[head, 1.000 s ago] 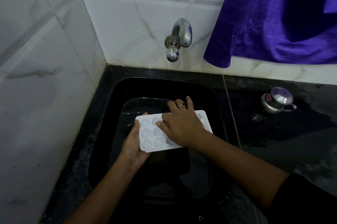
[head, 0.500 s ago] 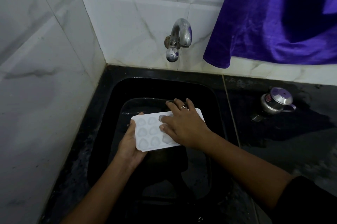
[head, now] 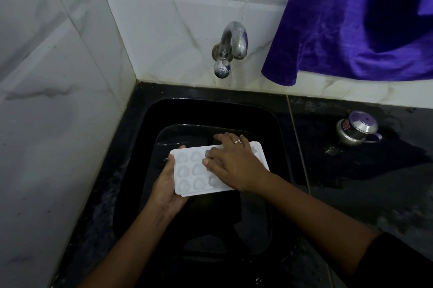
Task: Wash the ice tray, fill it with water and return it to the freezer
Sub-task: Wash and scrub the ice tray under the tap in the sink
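Left hand (head: 167, 190) grips ice tray (head: 187, 170) end; right hand (head: 234, 166) flat atop, hiding right half.

A white plastic ice tray (head: 187, 171), moulded with three rows of rounded cells, is held nearly level over the black sink (head: 210, 112). Its left end is gripped by the left hand (head: 166, 190); its right part is covered by the right hand (head: 234, 166).

The right hand (head: 234, 167) wears a ring (head: 238, 141), black sleeve (head: 398, 262).

Dim, shadowy, wide-angle edge distortion
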`<state>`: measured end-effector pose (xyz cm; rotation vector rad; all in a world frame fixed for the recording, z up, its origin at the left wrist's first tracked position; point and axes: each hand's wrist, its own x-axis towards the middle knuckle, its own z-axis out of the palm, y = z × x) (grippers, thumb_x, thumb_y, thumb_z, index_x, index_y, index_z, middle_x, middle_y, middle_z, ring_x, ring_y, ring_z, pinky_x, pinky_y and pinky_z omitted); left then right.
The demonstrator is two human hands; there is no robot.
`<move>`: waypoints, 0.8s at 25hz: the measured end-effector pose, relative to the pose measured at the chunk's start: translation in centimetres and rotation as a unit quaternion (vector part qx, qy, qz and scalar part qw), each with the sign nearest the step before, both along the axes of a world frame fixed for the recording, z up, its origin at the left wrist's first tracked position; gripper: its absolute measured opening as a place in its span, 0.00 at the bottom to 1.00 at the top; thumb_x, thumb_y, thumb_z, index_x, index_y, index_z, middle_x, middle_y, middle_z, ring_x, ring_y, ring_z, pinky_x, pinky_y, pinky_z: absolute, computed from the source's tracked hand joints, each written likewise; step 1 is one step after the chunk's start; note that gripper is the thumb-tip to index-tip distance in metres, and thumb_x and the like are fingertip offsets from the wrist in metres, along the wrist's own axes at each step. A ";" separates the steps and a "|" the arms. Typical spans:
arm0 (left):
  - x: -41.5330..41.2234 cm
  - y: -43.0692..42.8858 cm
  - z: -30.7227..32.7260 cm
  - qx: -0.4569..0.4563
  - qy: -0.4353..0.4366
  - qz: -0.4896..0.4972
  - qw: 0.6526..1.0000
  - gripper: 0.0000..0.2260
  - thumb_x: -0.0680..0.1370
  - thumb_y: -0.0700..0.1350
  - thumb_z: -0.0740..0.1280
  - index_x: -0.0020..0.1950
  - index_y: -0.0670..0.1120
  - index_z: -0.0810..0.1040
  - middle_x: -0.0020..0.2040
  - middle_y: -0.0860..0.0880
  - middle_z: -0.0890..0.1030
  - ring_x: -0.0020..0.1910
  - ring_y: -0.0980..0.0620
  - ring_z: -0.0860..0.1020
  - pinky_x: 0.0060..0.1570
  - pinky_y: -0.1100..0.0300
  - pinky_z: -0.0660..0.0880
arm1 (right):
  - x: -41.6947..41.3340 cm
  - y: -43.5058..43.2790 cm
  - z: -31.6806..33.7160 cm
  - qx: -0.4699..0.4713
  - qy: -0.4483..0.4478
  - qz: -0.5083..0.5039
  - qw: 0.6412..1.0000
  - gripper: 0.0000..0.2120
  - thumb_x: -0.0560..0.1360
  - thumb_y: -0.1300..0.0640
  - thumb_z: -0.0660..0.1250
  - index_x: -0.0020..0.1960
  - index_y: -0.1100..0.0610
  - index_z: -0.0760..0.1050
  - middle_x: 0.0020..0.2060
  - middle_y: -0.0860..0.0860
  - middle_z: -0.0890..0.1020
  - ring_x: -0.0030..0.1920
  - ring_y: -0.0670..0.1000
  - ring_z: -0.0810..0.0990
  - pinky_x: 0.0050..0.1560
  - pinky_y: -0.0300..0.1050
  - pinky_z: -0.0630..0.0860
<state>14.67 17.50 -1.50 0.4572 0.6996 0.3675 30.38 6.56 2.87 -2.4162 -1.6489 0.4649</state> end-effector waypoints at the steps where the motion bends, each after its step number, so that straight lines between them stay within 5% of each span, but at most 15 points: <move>1: 0.0 -0.1 0.1 -0.007 -0.005 -0.004 1.000 0.22 0.87 0.59 0.55 0.66 0.51 0.84 0.67 0.36 0.81 0.62 0.36 0.83 0.57 0.39 0.82 | 0.1 0.0 0.0 -0.001 -0.036 -0.003 0.999 0.25 0.84 0.36 0.49 0.64 0.45 0.80 0.78 0.56 0.67 0.79 0.59 0.60 0.79 0.67 0.48; 5: 0.4 -0.6 1.1 -0.027 -0.021 -0.022 0.999 0.28 0.86 0.59 0.53 0.51 0.47 0.90 0.59 0.38 0.86 0.52 0.40 0.87 0.50 0.42 0.84 | -1.7 0.4 -0.2 0.037 -0.075 -0.014 0.996 0.27 0.83 0.35 0.49 0.68 0.49 0.74 0.78 0.57 0.66 0.77 0.59 0.64 0.79 0.66 0.54; 9: 0.3 -0.2 0.6 -0.039 -0.022 -0.015 0.999 0.26 0.86 0.60 0.54 0.65 0.45 0.84 0.63 0.36 0.83 0.55 0.39 0.86 0.52 0.39 0.84 | -2.3 0.3 -0.6 0.035 -0.058 0.021 0.997 0.28 0.82 0.35 0.46 0.69 0.49 0.75 0.79 0.57 0.65 0.79 0.60 0.61 0.80 0.66 0.50; 12: 0.6 -0.6 0.3 -0.054 -0.015 -0.026 0.998 0.25 0.85 0.59 0.54 0.64 0.43 0.81 0.57 0.36 0.86 0.50 0.39 0.87 0.44 0.39 0.85 | -2.3 0.8 -0.3 0.023 -0.055 0.021 0.998 0.29 0.82 0.34 0.45 0.66 0.48 0.78 0.80 0.57 0.64 0.81 0.60 0.58 0.80 0.67 0.46; 15: 0.3 -0.4 -0.2 -0.049 -0.031 -0.020 0.998 0.25 0.86 0.60 0.54 0.62 0.48 0.86 0.64 0.37 0.83 0.57 0.38 0.85 0.57 0.37 0.80 | -1.9 0.5 -0.4 0.028 -0.060 0.051 0.997 0.29 0.82 0.34 0.45 0.67 0.47 0.76 0.79 0.58 0.65 0.81 0.61 0.58 0.79 0.69 0.46; 18: 0.6 -0.5 -0.3 -0.068 -0.042 -0.034 0.996 0.28 0.85 0.61 0.56 0.77 0.45 0.73 0.70 0.35 0.78 0.61 0.37 0.83 0.56 0.36 0.82 | -1.7 1.0 0.1 0.021 -0.068 0.023 0.997 0.28 0.82 0.35 0.45 0.65 0.47 0.77 0.79 0.58 0.65 0.80 0.60 0.58 0.79 0.68 0.46; 20: 0.6 -0.5 -0.2 -0.060 -0.043 -0.027 0.997 0.26 0.84 0.60 0.57 0.75 0.46 0.76 0.70 0.35 0.79 0.60 0.38 0.84 0.58 0.35 0.81 | -2.0 1.2 0.0 0.021 -0.065 0.039 0.997 0.27 0.83 0.36 0.48 0.65 0.49 0.77 0.79 0.58 0.65 0.81 0.61 0.58 0.80 0.68 0.46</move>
